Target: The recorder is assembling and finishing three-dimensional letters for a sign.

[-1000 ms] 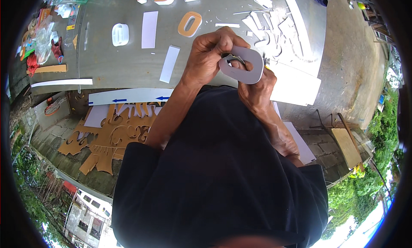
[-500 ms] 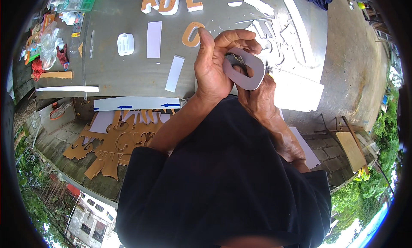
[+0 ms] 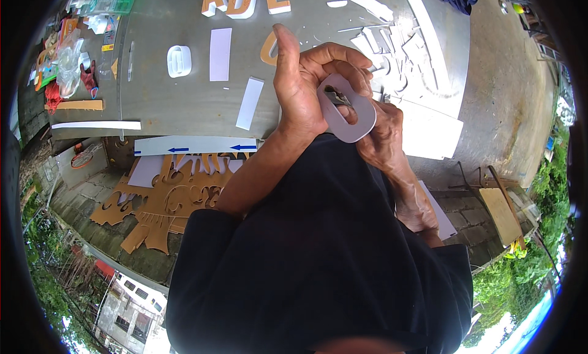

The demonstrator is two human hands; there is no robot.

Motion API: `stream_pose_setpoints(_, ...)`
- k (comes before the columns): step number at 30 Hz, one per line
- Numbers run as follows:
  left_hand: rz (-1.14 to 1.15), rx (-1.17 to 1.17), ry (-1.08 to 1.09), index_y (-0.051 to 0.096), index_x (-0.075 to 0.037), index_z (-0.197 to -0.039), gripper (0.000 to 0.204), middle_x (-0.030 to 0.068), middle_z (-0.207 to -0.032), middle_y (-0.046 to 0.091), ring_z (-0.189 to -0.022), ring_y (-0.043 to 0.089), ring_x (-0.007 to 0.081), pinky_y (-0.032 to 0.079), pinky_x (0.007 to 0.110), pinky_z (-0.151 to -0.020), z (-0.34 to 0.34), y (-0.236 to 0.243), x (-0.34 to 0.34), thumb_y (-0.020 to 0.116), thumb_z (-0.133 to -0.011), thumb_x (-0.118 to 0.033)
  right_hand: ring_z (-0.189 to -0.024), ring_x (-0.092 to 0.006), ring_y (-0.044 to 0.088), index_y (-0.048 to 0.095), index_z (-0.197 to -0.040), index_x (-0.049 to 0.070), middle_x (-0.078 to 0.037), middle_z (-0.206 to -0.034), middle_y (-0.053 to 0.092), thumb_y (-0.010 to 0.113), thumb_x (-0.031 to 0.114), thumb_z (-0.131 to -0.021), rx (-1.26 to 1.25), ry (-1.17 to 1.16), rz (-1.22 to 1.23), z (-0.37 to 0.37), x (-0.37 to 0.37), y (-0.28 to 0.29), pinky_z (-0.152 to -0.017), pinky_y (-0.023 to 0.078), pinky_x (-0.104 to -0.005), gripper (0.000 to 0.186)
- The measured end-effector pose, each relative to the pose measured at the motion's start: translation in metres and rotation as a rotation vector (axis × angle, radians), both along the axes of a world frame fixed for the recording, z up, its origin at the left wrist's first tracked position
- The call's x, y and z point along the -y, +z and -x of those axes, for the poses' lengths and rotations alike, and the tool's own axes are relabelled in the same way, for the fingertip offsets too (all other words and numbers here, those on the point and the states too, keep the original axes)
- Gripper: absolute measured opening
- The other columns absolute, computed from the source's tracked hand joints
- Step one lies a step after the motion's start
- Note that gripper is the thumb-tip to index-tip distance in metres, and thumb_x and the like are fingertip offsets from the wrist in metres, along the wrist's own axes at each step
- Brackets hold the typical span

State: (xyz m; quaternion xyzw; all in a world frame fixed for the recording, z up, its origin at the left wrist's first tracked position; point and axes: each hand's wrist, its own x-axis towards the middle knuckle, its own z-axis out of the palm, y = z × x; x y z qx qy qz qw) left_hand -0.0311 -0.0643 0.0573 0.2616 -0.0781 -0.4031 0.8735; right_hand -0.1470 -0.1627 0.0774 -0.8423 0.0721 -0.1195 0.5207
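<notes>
A pale grey oval ring (image 3: 352, 126) is held above the near edge of the metal table (image 3: 159, 100), its long side tilted diagonally. My left hand (image 3: 303, 87) curls its fingers over the ring's upper edge, thumb raised away from it at the left. My right hand (image 3: 383, 139) grips the ring from behind and below. Through the ring's hole show a fingertip and something dark and shiny that I cannot make out. An orange-faced oval letter (image 3: 267, 48) lies partly hidden behind my left thumb.
Cut-out letters (image 3: 242, 2), a white hollow piece (image 3: 179, 61), pale strips (image 3: 250, 103) and white offcuts (image 3: 392, 54) lie on the table. Bags and small tools (image 3: 70, 66) crowd its left end. Brown cut boards (image 3: 168, 201) lie below the near edge; a board (image 3: 499, 216) stands at right.
My left hand has turned, its thumb lifting away from the ring. The ring has tilted to stand longer up and down and shifted slightly down. My right hand has moved a little right.
</notes>
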Motion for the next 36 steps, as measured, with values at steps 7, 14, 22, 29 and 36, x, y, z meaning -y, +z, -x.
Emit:
stream_pose_setpoints(7, -0.132, -0.119, 0.039, 0.069, 0.008, -0.093, 0.101, 0.0143, -0.064, 0.065, -0.065, 0.062, 0.0255, 0.049, 0.040, -0.094, 0.000, -0.007, -0.001, 0.012, -0.095, -0.076, -0.065, -0.0287, 0.069, 0.066, -0.109, 0.000, -0.014, -0.081, 0.069, 0.067, -0.001, -0.084, 0.081, -0.020, 0.294, 0.001, -0.002, -0.013, -0.057, 0.051, -0.0356, 0.025)
stream_pose_setpoints(14, -0.107, -0.153, 0.026, 0.069, 0.006, -0.086, 0.101, 0.0171, -0.063, 0.066, -0.064, 0.065, 0.0262, 0.053, 0.040, -0.085, 0.004, -0.018, -0.003, 0.016, -0.093, -0.080, -0.059, -0.0235, 0.065, 0.069, -0.109, 0.001, -0.013, -0.071, 0.067, 0.065, 0.003, -0.091, -0.080, -0.106, 0.028, 0.004, -0.009, -0.018, -0.059, 0.051, -0.0340, 0.019)
stream_pose_setpoints(22, -0.008, -0.246, 0.043, 0.070, 0.003, -0.086, 0.097, 0.0165, -0.064, 0.066, -0.069, 0.066, 0.0300, 0.054, 0.043, -0.085, 0.011, -0.013, -0.002, 0.019, -0.094, -0.079, -0.052, -0.0180, 0.061, 0.072, -0.099, 0.008, -0.007, -0.072, 0.067, 0.066, 0.008, -0.091, -0.008, -0.022, -0.114, 0.008, 0.001, -0.016, -0.052, 0.046, -0.0303, 0.010)
stream_pose_setpoints(29, -0.111, -0.259, 0.077, 0.070, 0.005, -0.087, 0.091, 0.0135, -0.060, 0.061, -0.065, 0.062, 0.0279, 0.050, 0.043, -0.095, 0.011, -0.009, -0.002, 0.025, -0.097, -0.073, -0.063, -0.0267, 0.068, 0.067, -0.105, 0.002, -0.009, -0.079, 0.069, 0.070, 0.000, -0.080, -0.008, 0.065, 0.263, 0.008, 0.007, -0.006, -0.056, 0.052, -0.0358, 0.025)
stream_pose_setpoints(36, -0.332, -0.236, 0.130, 0.070, 0.005, -0.088, 0.086, 0.0136, -0.064, 0.063, -0.071, 0.064, 0.0269, 0.052, 0.039, -0.084, 0.016, -0.009, -0.003, 0.026, -0.099, -0.068, -0.062, -0.0295, 0.067, 0.067, -0.110, 0.005, -0.010, -0.084, 0.068, 0.069, -0.004, -0.067, -0.017, -0.013, 0.521, 0.010, -0.002, -0.029, -0.055, 0.053, -0.0386, 0.044)
